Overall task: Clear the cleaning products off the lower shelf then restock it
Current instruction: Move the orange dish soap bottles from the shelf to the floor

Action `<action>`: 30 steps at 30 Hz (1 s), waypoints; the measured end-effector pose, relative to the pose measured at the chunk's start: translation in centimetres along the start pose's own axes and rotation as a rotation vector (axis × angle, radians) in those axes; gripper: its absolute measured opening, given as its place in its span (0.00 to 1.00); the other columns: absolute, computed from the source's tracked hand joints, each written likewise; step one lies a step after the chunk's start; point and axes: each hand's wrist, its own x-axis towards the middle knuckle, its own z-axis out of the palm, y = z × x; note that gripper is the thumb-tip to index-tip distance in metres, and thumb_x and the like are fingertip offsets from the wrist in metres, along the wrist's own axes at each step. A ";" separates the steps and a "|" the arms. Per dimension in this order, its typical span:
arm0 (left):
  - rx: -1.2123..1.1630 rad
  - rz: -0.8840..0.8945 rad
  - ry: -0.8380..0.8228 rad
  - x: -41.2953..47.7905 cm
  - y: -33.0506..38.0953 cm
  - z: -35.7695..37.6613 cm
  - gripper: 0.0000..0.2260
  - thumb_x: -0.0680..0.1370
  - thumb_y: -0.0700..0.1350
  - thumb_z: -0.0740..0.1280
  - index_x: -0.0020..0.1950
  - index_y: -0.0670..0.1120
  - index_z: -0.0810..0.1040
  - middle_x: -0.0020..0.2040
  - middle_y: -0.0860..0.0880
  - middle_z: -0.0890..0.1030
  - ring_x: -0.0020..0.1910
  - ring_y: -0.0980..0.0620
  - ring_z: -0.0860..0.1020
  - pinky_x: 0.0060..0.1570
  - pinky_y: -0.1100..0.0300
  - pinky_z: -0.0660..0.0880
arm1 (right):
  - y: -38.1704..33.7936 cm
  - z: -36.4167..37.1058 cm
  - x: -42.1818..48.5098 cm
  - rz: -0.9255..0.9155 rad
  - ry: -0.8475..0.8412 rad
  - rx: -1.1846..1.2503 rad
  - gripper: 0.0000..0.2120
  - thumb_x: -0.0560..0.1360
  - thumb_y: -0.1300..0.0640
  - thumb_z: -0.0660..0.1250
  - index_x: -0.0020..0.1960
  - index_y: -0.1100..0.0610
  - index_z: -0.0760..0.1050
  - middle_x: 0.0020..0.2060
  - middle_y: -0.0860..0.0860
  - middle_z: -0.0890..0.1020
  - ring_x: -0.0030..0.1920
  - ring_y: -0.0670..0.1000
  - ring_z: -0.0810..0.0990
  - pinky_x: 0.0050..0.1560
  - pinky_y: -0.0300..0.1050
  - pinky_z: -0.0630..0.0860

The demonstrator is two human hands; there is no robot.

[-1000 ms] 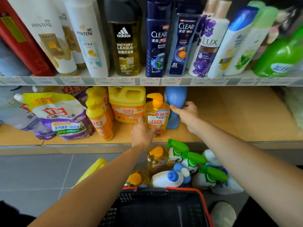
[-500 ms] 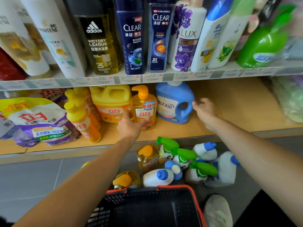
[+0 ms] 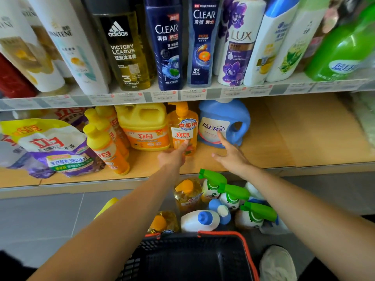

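Observation:
On the lower wooden shelf [image 3: 284, 134] stand a blue detergent jug [image 3: 225, 122], an orange pump bottle [image 3: 183, 128], a yellow jug [image 3: 145, 126], orange squeeze bottles [image 3: 105, 147] and refill pouches [image 3: 50, 147]. My left hand [image 3: 173, 156] touches the front of the pump bottle with its fingertips. My right hand [image 3: 231, 157] is spread, its forefinger touching the blue jug's label. On the floor below lie green-trigger spray bottles [image 3: 229, 195], white bottles with blue caps [image 3: 199, 220] and yellow pump bottles [image 3: 186, 193].
A black basket with an orange rim [image 3: 192, 258] sits at the bottom centre, a white shoe [image 3: 278, 262] beside it. The upper shelf [image 3: 182, 96] carries shampoo and body-wash bottles. The right half of the lower shelf is bare wood. Grey tiled floor lies to the left.
The blue jug has come to stand upright beside the pump bottle. My right hand let go of it and now only touches its label. My left hand stays at the pump bottle.

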 end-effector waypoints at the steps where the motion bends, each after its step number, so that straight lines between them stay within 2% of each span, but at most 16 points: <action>1: 0.007 0.005 0.004 0.2 0.1 0.2 0.18 0.64 0.58 0.82 0.42 0.50 0.78 0.43 0.50 0.84 0.44 0.50 0.84 0.50 0.52 0.84 | 0.3 -0.3 0.3 0.003 -0.002 -0.070 0.39 0.78 0.44 0.69 0.78 0.31 0.47 0.80 0.50 0.59 0.79 0.57 0.56 0.75 0.55 0.63; 4: 0.032 0.005 0.014 0.8 0.6 1.0 0.20 0.64 0.61 0.81 0.40 0.50 0.76 0.39 0.50 0.81 0.43 0.49 0.83 0.51 0.52 0.83 | 0.8 -1.5 1.1 -0.001 -0.005 -0.198 0.40 0.78 0.44 0.68 0.78 0.31 0.45 0.82 0.48 0.50 0.81 0.57 0.47 0.77 0.61 0.58; 6: 0.035 0.010 0.014 0.9 1.1 1.5 0.22 0.65 0.62 0.80 0.41 0.50 0.74 0.41 0.51 0.80 0.44 0.49 0.82 0.51 0.51 0.83 | 0.9 -2.3 1.7 -0.011 -0.021 -0.197 0.40 0.78 0.45 0.69 0.79 0.33 0.46 0.82 0.47 0.50 0.80 0.56 0.55 0.76 0.58 0.62; 8: 0.055 0.025 -0.017 1.2 1.3 1.5 0.23 0.66 0.64 0.78 0.47 0.50 0.73 0.43 0.52 0.80 0.47 0.49 0.82 0.52 0.52 0.82 | 0.7 -2.8 2.0 0.015 -0.050 -0.183 0.39 0.78 0.46 0.69 0.79 0.32 0.47 0.80 0.47 0.58 0.71 0.58 0.72 0.68 0.53 0.72; 9: 0.070 0.036 -0.041 1.4 1.3 1.2 0.24 0.68 0.64 0.77 0.50 0.50 0.74 0.45 0.51 0.80 0.47 0.50 0.82 0.51 0.53 0.82 | 0.5 -2.9 2.0 0.025 -0.051 -0.185 0.39 0.78 0.47 0.69 0.79 0.32 0.48 0.80 0.47 0.61 0.67 0.59 0.76 0.64 0.51 0.75; 11: 0.115 0.073 -0.056 1.8 0.7 0.3 0.22 0.70 0.61 0.77 0.55 0.50 0.76 0.48 0.50 0.82 0.49 0.49 0.83 0.51 0.53 0.82 | -0.2 -2.4 1.7 -0.021 -0.009 -0.203 0.37 0.77 0.48 0.70 0.80 0.39 0.54 0.79 0.48 0.64 0.71 0.57 0.72 0.66 0.49 0.72; 13: 0.182 0.113 -0.019 2.0 -0.3 -1.0 0.17 0.72 0.59 0.76 0.54 0.50 0.80 0.49 0.50 0.83 0.50 0.49 0.83 0.54 0.51 0.82 | -1.2 -1.4 1.1 -0.117 0.038 -0.181 0.33 0.76 0.50 0.72 0.78 0.46 0.64 0.76 0.50 0.69 0.74 0.55 0.69 0.69 0.48 0.69; 15: 0.286 0.161 -0.018 1.6 -1.0 -2.3 0.13 0.74 0.56 0.75 0.53 0.50 0.83 0.48 0.50 0.84 0.49 0.48 0.83 0.55 0.49 0.82 | -2.7 -0.1 0.3 -0.183 0.025 -0.144 0.28 0.76 0.52 0.73 0.74 0.49 0.71 0.70 0.52 0.76 0.69 0.55 0.75 0.66 0.46 0.72; 18: 0.489 0.313 -0.074 -0.1 -0.6 -4.5 0.06 0.77 0.52 0.73 0.51 0.52 0.83 0.48 0.50 0.85 0.49 0.49 0.83 0.54 0.51 0.82 | -5.6 1.9 -0.9 -0.285 -0.029 -0.108 0.18 0.75 0.55 0.73 0.64 0.51 0.80 0.54 0.50 0.85 0.53 0.49 0.83 0.56 0.43 0.78; 21: 0.754 0.539 -0.110 -2.9 1.4 -8.0 0.04 0.77 0.51 0.72 0.50 0.54 0.83 0.45 0.52 0.84 0.45 0.52 0.82 0.45 0.60 0.78 | -9.1 3.5 -2.1 -0.403 -0.016 -0.108 0.10 0.73 0.56 0.74 0.54 0.51 0.84 0.44 0.45 0.85 0.41 0.39 0.80 0.50 0.47 0.82; 25: 1.038 0.814 -0.028 -6.8 5.0 -14.4 0.06 0.78 0.50 0.69 0.52 0.53 0.84 0.45 0.53 0.85 0.47 0.50 0.82 0.47 0.54 0.79 | -13.8 5.2 -4.1 -0.565 0.020 -0.138 0.05 0.72 0.56 0.75 0.49 0.51 0.84 0.41 0.44 0.82 0.41 0.45 0.81 0.45 0.49 0.81; 30: 1.141 0.969 0.211 -9.5 10.9 -23.3 0.06 0.78 0.50 0.68 0.53 0.53 0.83 0.45 0.56 0.85 0.46 0.54 0.83 0.43 0.54 0.79 | -19.6 6.6 -6.5 -0.722 0.037 -0.121 0.10 0.73 0.53 0.75 0.53 0.51 0.83 0.47 0.44 0.80 0.46 0.46 0.78 0.45 0.43 0.73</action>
